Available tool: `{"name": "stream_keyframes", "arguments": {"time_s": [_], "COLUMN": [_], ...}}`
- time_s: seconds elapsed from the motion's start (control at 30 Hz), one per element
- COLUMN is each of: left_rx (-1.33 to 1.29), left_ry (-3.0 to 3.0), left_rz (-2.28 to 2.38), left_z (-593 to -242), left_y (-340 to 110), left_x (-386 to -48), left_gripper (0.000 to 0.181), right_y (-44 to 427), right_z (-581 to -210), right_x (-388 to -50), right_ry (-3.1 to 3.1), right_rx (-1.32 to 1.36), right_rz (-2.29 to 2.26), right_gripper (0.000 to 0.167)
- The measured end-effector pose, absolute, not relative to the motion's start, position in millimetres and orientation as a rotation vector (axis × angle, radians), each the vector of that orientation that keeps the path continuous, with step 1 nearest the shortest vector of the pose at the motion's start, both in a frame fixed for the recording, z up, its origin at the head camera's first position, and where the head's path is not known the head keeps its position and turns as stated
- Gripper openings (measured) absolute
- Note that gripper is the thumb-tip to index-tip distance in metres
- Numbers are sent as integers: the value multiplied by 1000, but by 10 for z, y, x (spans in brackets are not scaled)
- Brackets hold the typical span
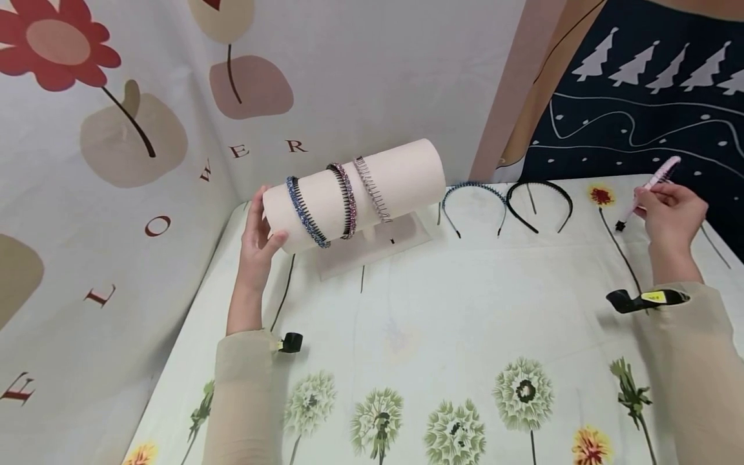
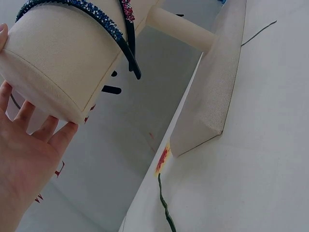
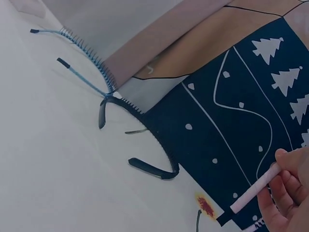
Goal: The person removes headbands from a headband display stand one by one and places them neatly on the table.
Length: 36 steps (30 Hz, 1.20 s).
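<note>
A pale padded roll on a stand carries three headbands: a blue beaded one, a pink beaded one and a clear-toothed one. My left hand holds the roll's left end, thumb in front; in the left wrist view its fingers touch the end's rim. At the right, my right hand pinches a light pink headband above the table's back edge. The right wrist view shows this pink band between thumb and fingers, its black tip beyond them.
A blue toothed headband and a black headband lie side by side at the table's back edge, right of the roll. The stand's flat base rests on the flower-printed cloth. Printed curtains hang behind and at the left.
</note>
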<state>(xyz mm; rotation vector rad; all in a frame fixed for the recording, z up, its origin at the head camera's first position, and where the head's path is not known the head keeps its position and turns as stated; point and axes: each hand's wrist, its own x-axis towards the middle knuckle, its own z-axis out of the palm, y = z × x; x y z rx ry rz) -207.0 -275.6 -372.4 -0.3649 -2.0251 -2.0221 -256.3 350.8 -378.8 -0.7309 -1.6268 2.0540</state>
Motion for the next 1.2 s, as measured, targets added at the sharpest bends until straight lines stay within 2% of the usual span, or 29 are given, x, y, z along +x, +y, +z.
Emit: {"name": "stream_keyframes", "arguments": {"time_s": [0.17, 0.3, 0.5, 0.83, 1.2], "left_rx": [-368, -372, -369, -371, -347], "left_ry": [-2025, -2026, -2028, -2031, -2051], "left_rz": [-2020, -2016, -2013, -2019, -2001], "left_z": [-3730, -3723, -3724, -3733, -3720], "left_y": [-2756, -2756, -2764, -2754, -2753], "left_x": [-2076, -2078, -2079, -2076, -2067], "left_gripper": [76, 75, 75, 76, 75], "right_y": [3501, 3502, 3465, 3332, 3307], "right_z": [-3808, -3863, -3974, -4150, -4180], "right_x": [-2573, -2622, -2704, -2847, -2941], "right_ry": [-1728, -2050, -2489, -2890, -2969], "right_rx": [-739, -750, -637, -425, -252], "right_rz": [1954, 1617, 1128, 879, 773], "right_gripper": [18, 15, 40, 37, 34]}}
